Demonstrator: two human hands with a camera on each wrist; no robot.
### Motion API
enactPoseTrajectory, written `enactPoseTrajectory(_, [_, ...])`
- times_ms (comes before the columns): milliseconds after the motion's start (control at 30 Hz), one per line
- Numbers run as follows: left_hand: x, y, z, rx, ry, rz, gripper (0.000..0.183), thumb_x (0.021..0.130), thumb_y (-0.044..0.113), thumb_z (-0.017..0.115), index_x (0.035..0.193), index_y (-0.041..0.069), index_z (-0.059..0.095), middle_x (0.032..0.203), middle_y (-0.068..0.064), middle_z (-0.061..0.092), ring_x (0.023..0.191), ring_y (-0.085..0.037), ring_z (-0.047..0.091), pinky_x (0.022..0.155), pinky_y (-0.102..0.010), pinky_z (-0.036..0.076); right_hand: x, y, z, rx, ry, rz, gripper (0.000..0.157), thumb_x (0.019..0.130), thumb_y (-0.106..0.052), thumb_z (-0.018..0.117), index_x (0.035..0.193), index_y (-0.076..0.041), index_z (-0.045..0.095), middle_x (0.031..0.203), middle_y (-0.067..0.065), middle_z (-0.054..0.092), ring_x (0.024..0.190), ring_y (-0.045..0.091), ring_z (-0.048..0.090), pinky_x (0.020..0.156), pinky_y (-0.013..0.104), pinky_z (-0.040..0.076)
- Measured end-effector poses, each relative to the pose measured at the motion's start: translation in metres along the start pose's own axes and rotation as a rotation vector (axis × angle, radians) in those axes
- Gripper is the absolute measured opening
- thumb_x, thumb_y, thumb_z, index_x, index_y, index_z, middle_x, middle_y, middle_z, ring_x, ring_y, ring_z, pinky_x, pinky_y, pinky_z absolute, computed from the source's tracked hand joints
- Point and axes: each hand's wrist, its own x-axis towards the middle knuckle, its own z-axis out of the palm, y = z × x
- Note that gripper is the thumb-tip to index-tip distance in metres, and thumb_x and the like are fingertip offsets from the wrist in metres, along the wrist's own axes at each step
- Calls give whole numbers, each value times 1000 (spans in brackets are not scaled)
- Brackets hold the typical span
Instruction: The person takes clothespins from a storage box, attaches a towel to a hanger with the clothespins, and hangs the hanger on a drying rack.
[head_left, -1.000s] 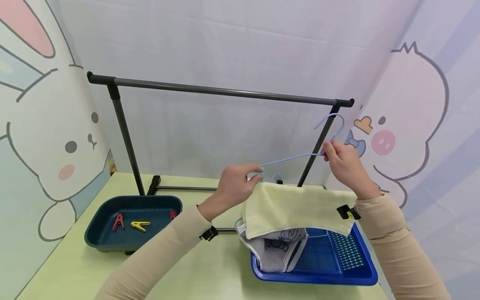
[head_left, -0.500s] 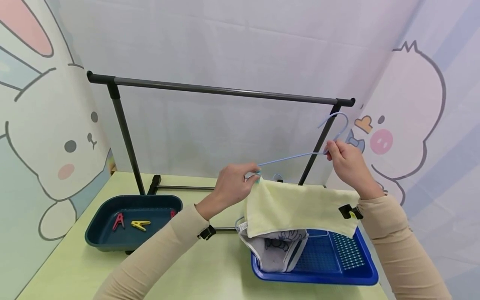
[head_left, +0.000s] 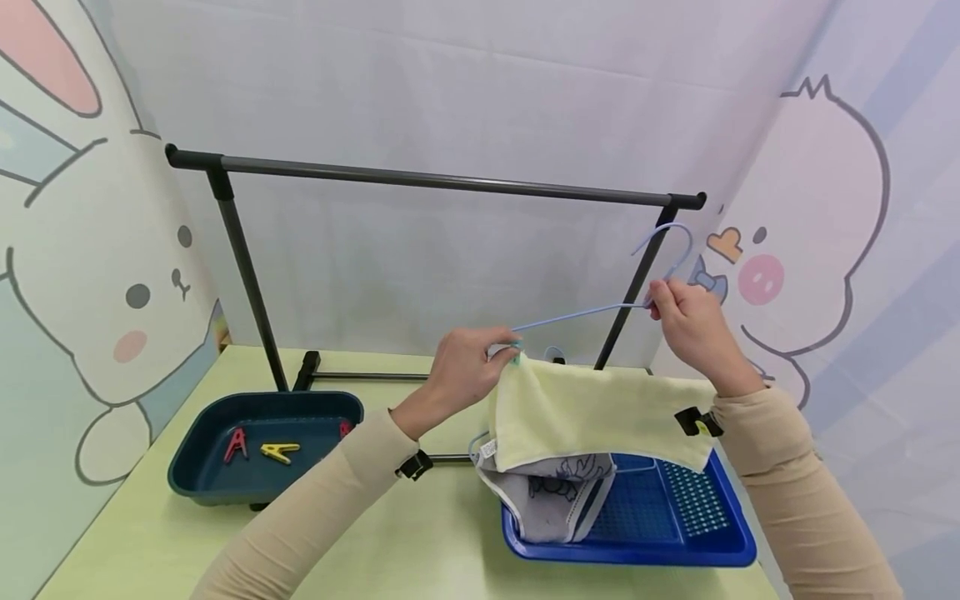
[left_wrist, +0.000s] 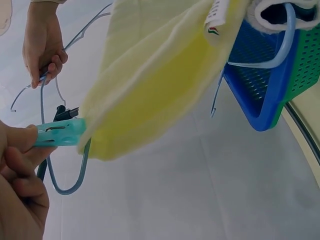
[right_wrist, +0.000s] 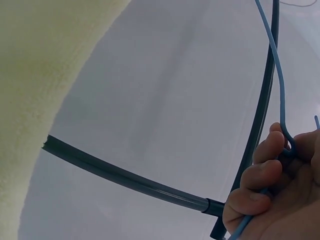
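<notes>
My left hand (head_left: pixel 467 364) pinches a teal clothespin (left_wrist: pixel 60 132) between thumb and fingers. In the left wrist view, the pin's front end meets the corner of a pale yellow towel (head_left: pixel 600 412), right by the rounded end of a blue wire hanger (head_left: pixel 577 315). The towel hangs from there and slants to the right, over the basket. Higher up, my right hand (head_left: pixel 690 325) grips the hanger just below its hook, which points upward. In the right wrist view the fingers curl round the blue wire (right_wrist: pixel 281 85). The hanger's far arm is mostly hidden in the head view.
Behind the hands stands a dark clothes rack (head_left: pixel 450 181). Below the towel, a blue basket (head_left: pixel 630 553) holds a grey patterned cloth item (head_left: pixel 551 508) and another hanger. At left, a dark green basin (head_left: pixel 187 475) contains red clothespins (head_left: pixel 236 445) and a yellow clothespin (head_left: pixel 281 452).
My left hand has shifted very slightly left with the clothespin and towel corner. Both grips look the same, and the head view has moved a little.
</notes>
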Motion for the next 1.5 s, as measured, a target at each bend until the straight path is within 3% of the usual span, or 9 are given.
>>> enactPoseTrajectory(267, [4,5,1,-29,-17,10,12,87,13,68,98,11,73,93,-4,72,36,3,30,38,-20,24,3,-3,4,24,-16,-6,46,104,-30,33,79,0,59,75,15,59,62,23,42,53,31,34])
enactPoseTrajectory(600, [5,7,0,-18,-86,-47,10,88,15,67,97,13,71,94,-3,72,37,0,37,39,-20,21,2,-1,2,13,-8,-9,46,104,-30,32,80,-1,58,75,15,58,63,23,43,54,31,35])
enactPoseTrajectory(933, [4,6,2,21,-71,-73,9,87,15,68,95,13,72,92,-2,72,38,0,38,39,-20,22,1,-3,2,7,-19,4,46,104,-30,33,79,-1,58,76,15,59,63,24,43,55,33,35])
enactPoseTrajectory(1267, [4,9,11,-19,-28,-19,10,86,12,69,95,11,73,89,-4,72,31,1,25,37,-18,16,1,-1,7,2,-42,30,47,104,-32,32,79,-1,58,76,15,58,62,25,42,55,35,34])
enactPoseTrajectory(1500, [3,10,14,4,-57,-31,7,86,13,69,92,14,73,84,0,72,36,-2,36,38,-18,20,0,0,5,11,-43,15,47,104,-32,31,80,-1,57,75,14,56,63,25,42,57,35,35])
